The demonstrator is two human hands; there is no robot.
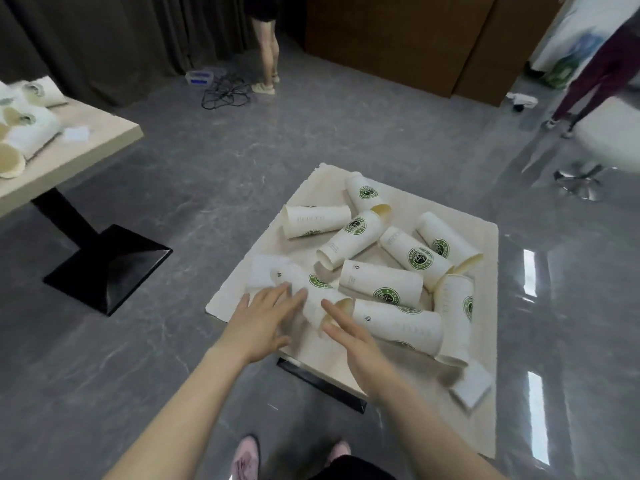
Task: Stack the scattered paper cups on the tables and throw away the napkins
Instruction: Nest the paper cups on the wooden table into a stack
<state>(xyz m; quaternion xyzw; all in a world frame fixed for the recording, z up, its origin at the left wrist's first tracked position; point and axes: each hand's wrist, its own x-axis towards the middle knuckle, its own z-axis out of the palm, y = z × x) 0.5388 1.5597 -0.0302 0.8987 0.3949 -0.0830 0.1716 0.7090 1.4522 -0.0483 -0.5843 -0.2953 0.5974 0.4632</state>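
Several white paper cups with green logos lie on their sides on a small square beige table [481, 410]. The nearest cup [317, 289] lies between my hands, its mouth toward me. My left hand [263, 320] reaches over its left side with straight fingers, just at the cup. My right hand [349, 337] comes in from the right with fingers extended, its fingertips at the cup's rim. A white napkin [265, 271] lies beside the left hand. Another napkin [472, 386] lies at the table's near right edge.
A second table [104, 133] at the left carries more cups [24, 133] and a napkin [77, 134]. Cables [225, 91] lie on the grey floor at the back. One person stands far back, another walks at the far right near a white stool [609, 133].
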